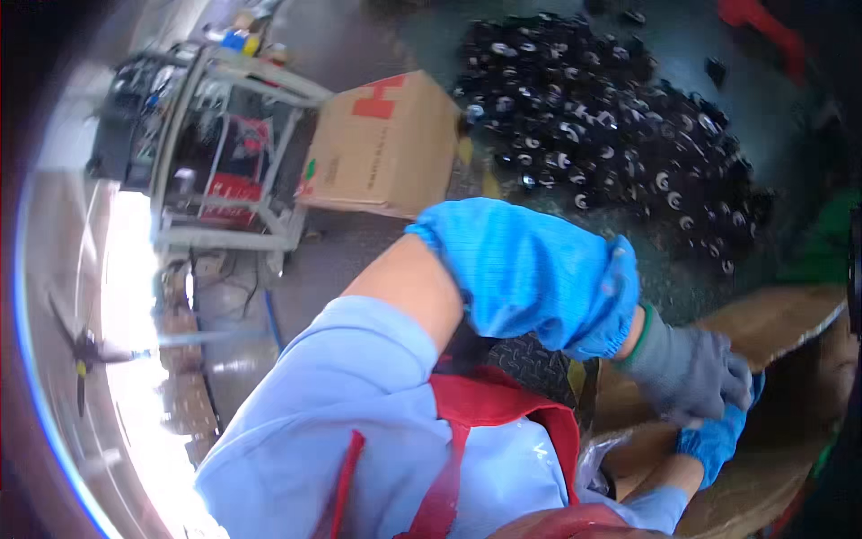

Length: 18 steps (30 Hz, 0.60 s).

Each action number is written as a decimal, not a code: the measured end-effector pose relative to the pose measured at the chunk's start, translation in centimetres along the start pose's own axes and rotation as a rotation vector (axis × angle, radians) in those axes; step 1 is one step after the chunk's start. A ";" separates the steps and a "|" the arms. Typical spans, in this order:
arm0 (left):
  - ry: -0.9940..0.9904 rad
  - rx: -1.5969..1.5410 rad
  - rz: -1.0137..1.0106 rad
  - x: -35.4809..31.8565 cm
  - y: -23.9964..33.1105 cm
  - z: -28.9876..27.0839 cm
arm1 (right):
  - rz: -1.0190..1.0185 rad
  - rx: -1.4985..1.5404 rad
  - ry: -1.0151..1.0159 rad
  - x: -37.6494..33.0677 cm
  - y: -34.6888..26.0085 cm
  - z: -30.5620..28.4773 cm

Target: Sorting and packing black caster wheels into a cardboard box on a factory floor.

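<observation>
I see the gloved left hand (pixel 696 375), fingers curled (pinch unclear), against the blue right sleeve (pixel 715 444) at five o'clock; right hand hidden.

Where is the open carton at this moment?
In the head view, the open carton is at the lower right, next to the gloved left hand and below the heap of black parts.

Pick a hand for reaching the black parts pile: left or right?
Left hand, probably: it appears nearer the pile of black parts. The right blue sleeve shows lower, its hand hidden from view.
</observation>
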<state>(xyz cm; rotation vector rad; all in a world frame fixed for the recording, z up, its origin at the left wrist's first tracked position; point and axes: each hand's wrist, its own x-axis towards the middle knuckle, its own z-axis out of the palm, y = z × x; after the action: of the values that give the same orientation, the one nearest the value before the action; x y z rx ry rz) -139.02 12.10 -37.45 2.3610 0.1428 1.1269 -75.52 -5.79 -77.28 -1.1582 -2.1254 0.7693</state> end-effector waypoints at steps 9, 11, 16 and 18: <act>-0.374 -0.032 -0.189 -2.4 0.6 -7.1 | 0.784 -0.390 0.557 39.5 -16.0 10.0; -0.463 -0.084 -0.136 -1.4 0.0 -7.3 | 0.899 -0.446 0.676 43.0 -13.9 7.5; -0.512 -0.388 -0.434 -0.1 -0.5 -9.9 | 1.227 -0.326 0.420 40.3 -23.4 -5.2; -0.289 -0.687 -0.804 1.4 -1.3 -10.9 | 0.939 0.007 0.611 41.7 -35.1 -6.7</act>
<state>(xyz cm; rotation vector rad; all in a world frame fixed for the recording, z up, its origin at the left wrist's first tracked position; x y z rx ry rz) -146.13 18.07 -31.41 1.5680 0.4650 0.3461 -107.59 15.88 -38.32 -2.0869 -1.0244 0.6547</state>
